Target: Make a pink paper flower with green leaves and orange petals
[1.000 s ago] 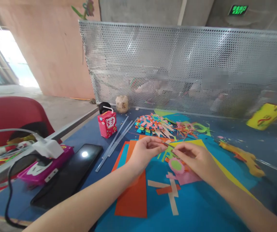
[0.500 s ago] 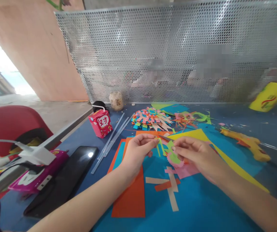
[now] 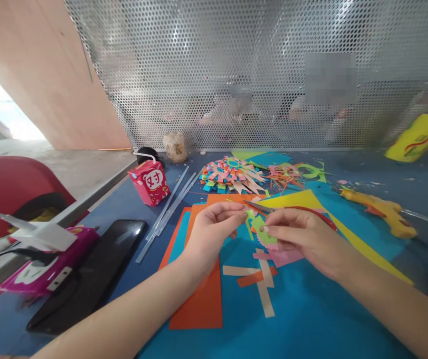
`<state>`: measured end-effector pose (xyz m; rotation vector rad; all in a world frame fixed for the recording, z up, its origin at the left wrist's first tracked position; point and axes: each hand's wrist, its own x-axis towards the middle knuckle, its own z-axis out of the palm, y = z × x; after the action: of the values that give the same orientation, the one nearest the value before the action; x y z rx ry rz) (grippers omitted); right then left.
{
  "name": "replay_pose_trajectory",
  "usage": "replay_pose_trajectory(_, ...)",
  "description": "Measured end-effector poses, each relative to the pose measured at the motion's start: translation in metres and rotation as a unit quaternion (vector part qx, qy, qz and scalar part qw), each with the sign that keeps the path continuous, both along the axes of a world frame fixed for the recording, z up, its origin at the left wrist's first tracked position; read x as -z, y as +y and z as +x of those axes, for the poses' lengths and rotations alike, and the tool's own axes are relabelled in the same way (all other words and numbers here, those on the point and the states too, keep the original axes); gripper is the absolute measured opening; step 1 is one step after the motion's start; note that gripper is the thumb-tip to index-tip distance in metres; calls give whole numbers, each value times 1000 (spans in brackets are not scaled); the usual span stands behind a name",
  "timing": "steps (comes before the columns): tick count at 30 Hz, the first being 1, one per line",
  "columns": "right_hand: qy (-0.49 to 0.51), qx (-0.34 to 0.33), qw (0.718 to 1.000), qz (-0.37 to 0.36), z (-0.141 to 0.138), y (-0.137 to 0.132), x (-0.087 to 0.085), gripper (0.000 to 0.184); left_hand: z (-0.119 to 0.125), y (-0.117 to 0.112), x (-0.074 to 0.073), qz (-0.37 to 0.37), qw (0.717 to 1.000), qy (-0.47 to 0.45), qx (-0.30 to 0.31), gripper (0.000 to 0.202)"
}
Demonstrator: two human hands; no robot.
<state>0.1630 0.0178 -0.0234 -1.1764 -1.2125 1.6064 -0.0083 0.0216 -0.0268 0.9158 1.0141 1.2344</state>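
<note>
My left hand [image 3: 214,225] is closed in a pinch on the left edge of a small green paper cut-out [image 3: 261,230] with a pink fringe. My right hand [image 3: 299,235] pinches the same cut-out from the right, holding it just above the blue sheet [image 3: 311,319]. Scissors [image 3: 260,207] with red handles point left from behind my right hand; I cannot tell if that hand grips them. Under the hands lie an orange sheet [image 3: 199,289], a yellow sheet [image 3: 296,199] and crossed paper strips [image 3: 262,281].
A pile of coloured paper bits [image 3: 230,177] lies behind the hands. To the left are clear glue sticks [image 3: 167,205], a red drink carton [image 3: 149,182], a black phone [image 3: 86,271] and a pink device with a white plug [image 3: 45,269]. A yellow glue gun [image 3: 380,212] lies right. A perforated metal screen [image 3: 273,75] closes the back.
The view has tilted down and closer to the screen. Both hands have lifted the green and pink cut-out off the sheet and drawn slightly nearer each other.
</note>
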Motion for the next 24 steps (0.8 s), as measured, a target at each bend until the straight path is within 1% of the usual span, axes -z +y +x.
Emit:
replay_pose_trajectory(5,-31,18,999,34,0,2,1,18,2,-1,-2,-5,1000,-26,7,16)
replay_pose_trajectory(9,-31,3,999,20,-2,0,-4,17,3,-3,-5,-15,1000,-18,7,18)
replay_pose_trajectory(11,-49,0,999,17,-2,-1,-6,16,4,-3,-6,-18,1000,-6,7,18)
replay_pose_trajectory(16,-90,6,994,67,-3,0,-7,14,4,-4,-6,-12,1000,17,13,17)
replay_pose_trajectory(18,-91,-4,994,63,-3,0,-7,16,4,-7,-7,-6,999,37,11,16)
replay_pose_trajectory(21,-75,-14,996,35,-4,-1,-8,18,4,-10,-10,14,998,64,1,15)
replay_pose_trajectory(24,-78,-10,996,32,-4,-1,-9,18,5,-12,-11,33,997,68,2,14)
